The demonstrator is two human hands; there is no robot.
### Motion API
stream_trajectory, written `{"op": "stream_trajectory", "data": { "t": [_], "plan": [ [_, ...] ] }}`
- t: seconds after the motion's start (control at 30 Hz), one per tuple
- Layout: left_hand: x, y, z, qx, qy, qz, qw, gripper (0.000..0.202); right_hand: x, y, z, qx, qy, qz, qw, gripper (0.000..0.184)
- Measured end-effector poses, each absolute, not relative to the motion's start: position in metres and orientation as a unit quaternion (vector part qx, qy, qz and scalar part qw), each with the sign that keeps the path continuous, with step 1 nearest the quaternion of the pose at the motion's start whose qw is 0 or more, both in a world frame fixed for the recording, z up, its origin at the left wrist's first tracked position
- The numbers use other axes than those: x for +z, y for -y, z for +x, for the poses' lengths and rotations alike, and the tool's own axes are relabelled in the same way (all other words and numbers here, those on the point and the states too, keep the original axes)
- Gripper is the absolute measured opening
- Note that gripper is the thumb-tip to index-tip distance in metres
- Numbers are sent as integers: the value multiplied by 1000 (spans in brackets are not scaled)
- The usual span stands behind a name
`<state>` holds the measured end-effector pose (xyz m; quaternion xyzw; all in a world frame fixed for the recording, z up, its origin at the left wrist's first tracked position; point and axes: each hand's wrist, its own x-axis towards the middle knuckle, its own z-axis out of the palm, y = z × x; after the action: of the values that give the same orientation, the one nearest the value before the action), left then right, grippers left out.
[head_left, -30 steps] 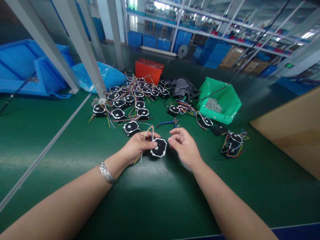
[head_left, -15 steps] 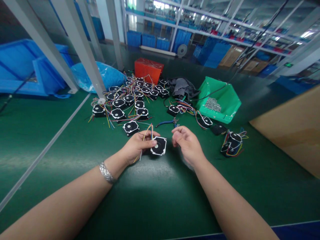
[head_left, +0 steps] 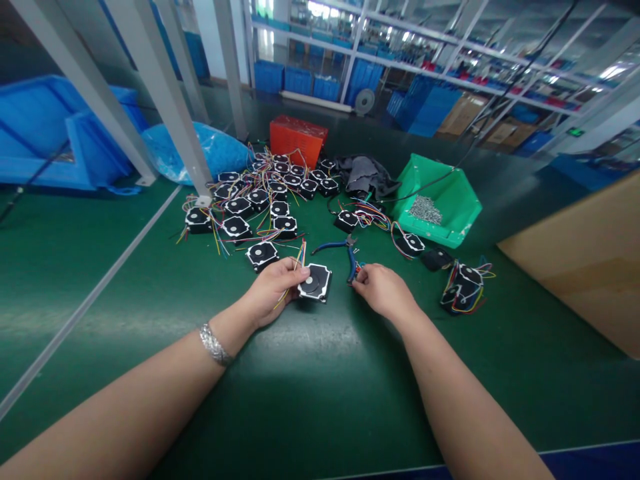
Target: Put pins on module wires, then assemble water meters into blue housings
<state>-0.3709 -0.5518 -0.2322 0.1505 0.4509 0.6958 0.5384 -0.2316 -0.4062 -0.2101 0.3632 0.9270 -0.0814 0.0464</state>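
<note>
My left hand [head_left: 273,288] is closed on a small black fan module [head_left: 315,283] with a white-edged face and coloured wires, held just above the green table. My right hand [head_left: 383,291] has reached forward to the blue-handled pliers [head_left: 345,252] lying on the table; its fingertips are curled at the handle end, touching it. A pile of several like fan modules [head_left: 260,197] with coloured wires lies behind my left hand.
A green bin [head_left: 453,200] with small metal parts sits at the back right, a red box [head_left: 297,137] and dark cloth [head_left: 363,173] behind the pile. More modules [head_left: 463,288] lie to the right. A cardboard box [head_left: 590,260] stands at far right, metal posts [head_left: 165,100] at left.
My right hand left the fan module and moved forward and right to the pliers' handles. My left hand tilted the module and shifted it slightly away from me.
</note>
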Motion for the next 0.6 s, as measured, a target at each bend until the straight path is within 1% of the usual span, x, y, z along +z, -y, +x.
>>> {"op": "stream_trajectory", "data": {
  "t": [0.1, 0.23, 0.3, 0.33, 0.4, 0.47, 0.53, 0.6],
  "plan": [
    [-233, 553, -371, 690, -447, 161, 546, 20, -205, 409, -232, -68, -936, 334, 87, 8],
    [-231, 555, -370, 676, -437, 181, 565, 20, -198, 409, -228, -71, -939, 296, 158, 9],
    [-230, 555, -369, 670, -436, 192, 569, 22, -198, 410, -227, -83, -941, 281, 168, 10],
    [-229, 554, -368, 667, -437, 199, 570, 22, -198, 410, -227, -89, -944, 276, 157, 10],
    [-228, 554, -368, 661, -441, 208, 570, 22, -201, 412, -228, -96, -950, 282, 99, 10],
    [-228, 555, -367, 656, -444, 216, 571, 21, -204, 415, -231, -113, -948, 298, 0, 10],
    [-229, 555, -367, 650, -449, 222, 571, 20, -205, 420, -233, -159, -933, 303, -111, 8],
    [-229, 555, -368, 645, -454, 225, 572, 20, -203, 427, -235, -231, -912, 276, -197, 5]
  ]
}}
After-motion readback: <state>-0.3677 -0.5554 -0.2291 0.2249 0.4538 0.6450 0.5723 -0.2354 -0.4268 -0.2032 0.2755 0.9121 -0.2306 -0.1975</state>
